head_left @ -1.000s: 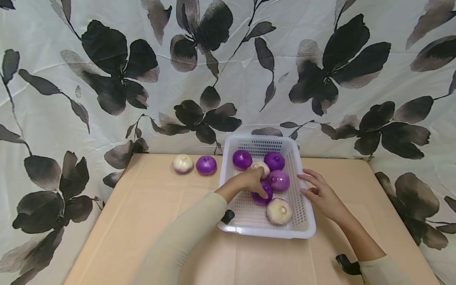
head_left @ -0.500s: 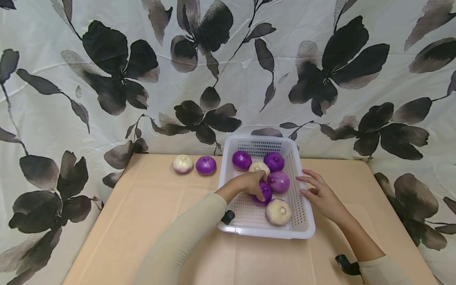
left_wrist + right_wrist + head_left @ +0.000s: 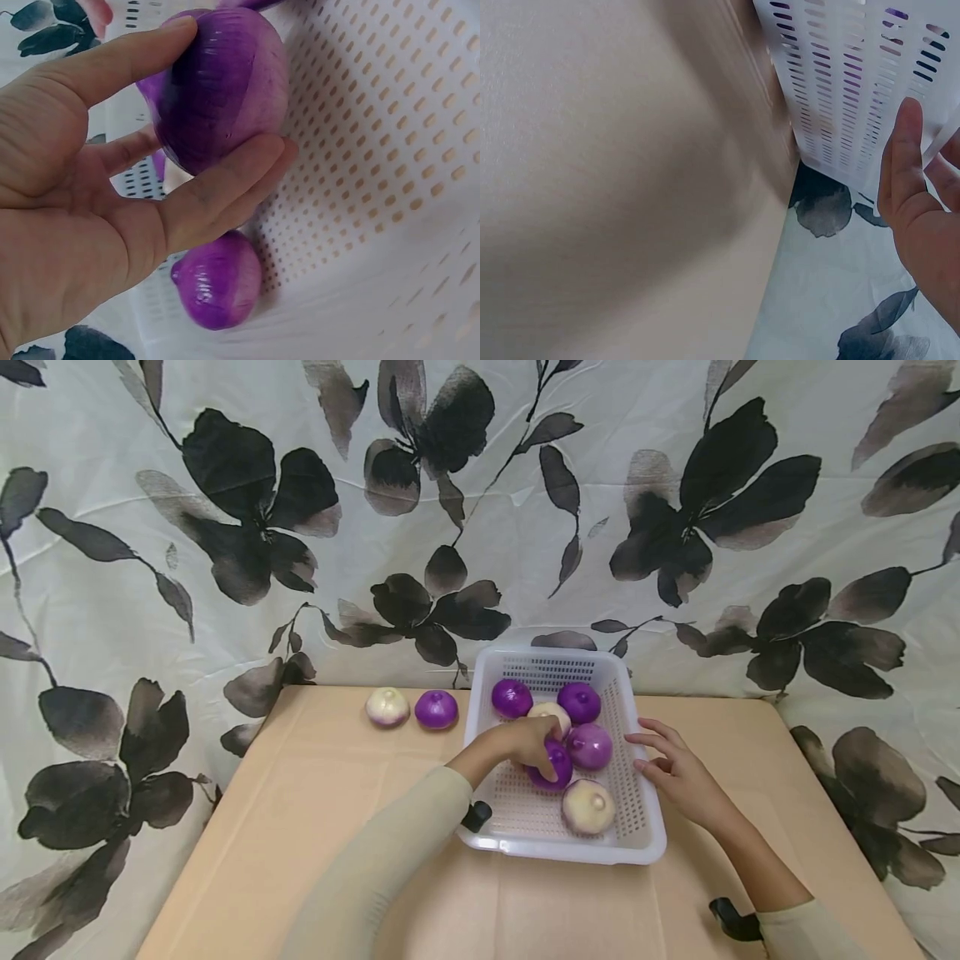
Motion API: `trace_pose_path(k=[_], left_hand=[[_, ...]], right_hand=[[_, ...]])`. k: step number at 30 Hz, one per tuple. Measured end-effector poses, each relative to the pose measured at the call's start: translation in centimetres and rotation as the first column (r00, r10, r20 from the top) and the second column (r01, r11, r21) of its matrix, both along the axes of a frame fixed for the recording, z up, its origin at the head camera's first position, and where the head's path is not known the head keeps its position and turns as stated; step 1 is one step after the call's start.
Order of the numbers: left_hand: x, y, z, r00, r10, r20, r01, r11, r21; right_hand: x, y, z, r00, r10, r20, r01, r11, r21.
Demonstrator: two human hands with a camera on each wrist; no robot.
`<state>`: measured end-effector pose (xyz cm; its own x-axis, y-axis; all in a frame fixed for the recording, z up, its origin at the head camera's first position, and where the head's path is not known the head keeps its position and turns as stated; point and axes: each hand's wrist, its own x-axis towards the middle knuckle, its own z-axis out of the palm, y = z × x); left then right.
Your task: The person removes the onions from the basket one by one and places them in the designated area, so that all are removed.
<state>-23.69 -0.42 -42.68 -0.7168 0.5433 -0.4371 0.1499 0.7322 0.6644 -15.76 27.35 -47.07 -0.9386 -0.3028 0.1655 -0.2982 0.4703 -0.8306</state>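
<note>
My left hand reaches into a white perforated plastic basket and grips a purple onion between thumb and fingers. Around it in the basket lie more onions: a white onion at the near side, a lighter purple onion to the right, another white onion partly hidden by my hand, and two purple ones toward the back. My right hand holds the basket's right rim, its thumb against the outer wall and the other fingers over the edge.
Left of the basket, a white onion and a purple onion sit side by side on the tan tabletop. A floral cloth hangs behind the table's back edge. Black wrist-camera mounts show at both sleeves.
The left fingers have shifted slightly down around the purple onion. The right hand stays at the rim, and the basket and other onions have not moved on the table.
</note>
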Motion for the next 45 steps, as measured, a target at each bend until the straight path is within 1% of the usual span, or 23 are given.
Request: trace_pose_path(k=[5,9,13,16,21,24,28,31,33,34,36,38,43,45], left_hand=[[0.1,-0.2,1.1,1.000,-0.018,-0.023,0.018,1.000,0.003],[0.2,-0.7,2.1,0.999,-0.020,-0.025,0.021,0.998,0.052],[0.1,-1.7,3.1,0.998,-0.033,-0.047,0.038,0.993,0.110],[0.1,-2.5,3.8,0.997,-0.031,-0.071,0.041,0.988,0.147],[0.0,-4.0,5.1,0.995,-0.001,-0.104,0.021,0.982,0.189],[0.1,-5.1,5.8,0.990,0.020,-0.143,0.012,0.975,0.223],[0.0,-6.8,6.7,0.983,0.072,-0.169,-0.020,0.956,0.294],[0.0,-8.2,7.4,0.980,0.122,-0.158,-0.062,0.938,0.341],[-0.1,-9.0,7.7,0.974,0.149,-0.171,-0.081,0.933,0.350],[-0.1,-9.5,7.9,0.968,0.165,-0.188,-0.091,0.933,0.348],[-0.1,-10.3,8.2,0.954,0.188,-0.234,-0.102,0.937,0.334],[0.0,-11.2,8.5,0.939,0.216,-0.266,-0.122,0.937,0.327],[0.3,-13.8,8.7,0.908,0.302,-0.289,-0.190,0.914,0.358],[0.5,-15.0,8.6,0.895,0.327,-0.303,-0.208,0.907,0.366]], right_hand=[[0.0,0.1,0.1,1.000,-0.008,-0.005,0.008,1.000,0.007],[0.0,0.1,0.0,1.000,-0.005,-0.005,0.005,1.000,0.004],[0.0,0.1,0.0,1.000,0.000,-0.002,0.000,1.000,0.002],[0.0,0.0,0.1,1.000,0.002,0.003,-0.002,1.000,0.004],[-0.1,0.0,0.2,1.000,0.004,0.013,-0.003,1.000,-0.004],[-0.1,0.0,0.1,1.000,0.009,0.018,-0.008,1.000,-0.022],[-0.1,0.0,0.0,0.999,0.012,0.030,-0.011,0.999,-0.036],[-0.1,0.0,0.2,0.999,0.006,0.035,-0.005,1.000,-0.026],[-0.1,0.0,0.3,0.999,0.001,0.037,-0.001,1.000,-0.018],[-0.1,0.0,0.3,0.999,-0.001,0.037,0.002,1.000,-0.016],[-0.1,0.0,0.4,0.999,-0.003,0.035,0.004,1.000,-0.013],[-0.1,0.0,0.4,0.999,-0.006,0.034,0.006,1.000,-0.013],[-0.1,0.1,0.3,1.000,-0.001,0.023,0.001,1.000,-0.009],[-0.2,0.1,0.2,1.000,0.003,0.018,-0.003,1.000,-0.006]])
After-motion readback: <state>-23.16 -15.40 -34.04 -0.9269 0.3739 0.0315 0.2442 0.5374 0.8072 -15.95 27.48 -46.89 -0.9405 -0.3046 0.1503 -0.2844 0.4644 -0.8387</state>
